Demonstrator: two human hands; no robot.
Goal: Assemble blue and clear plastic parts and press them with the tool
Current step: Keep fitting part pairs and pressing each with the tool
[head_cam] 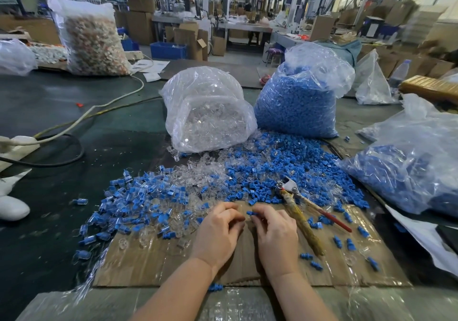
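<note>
I sit at a dark green bench [62,112] in a big, busy workshop full of brown boxes. A flat piece of brown cardboard [153,258] lies at the near edge of the bench, under my hands. Past it is a bumpy heap of small blue plastic parts [285,157] mixed with shiny clear plastic parts [198,172]. Behind the heap stand a crinkly bag of clear parts [208,112] and a crinkly bag of blue parts [297,102].

My right hand [275,234] pinches one small blue plastic piece [250,213] in its curled fingers. The piece lies sideways, pointing at my left hand [218,231]. My left fingers are curled close beside it; I cannot tell what they hold.

The long metal pressing tool with taped handles [301,218] lies just right of my right hand. Its metal head points toward the far edge.
</note>
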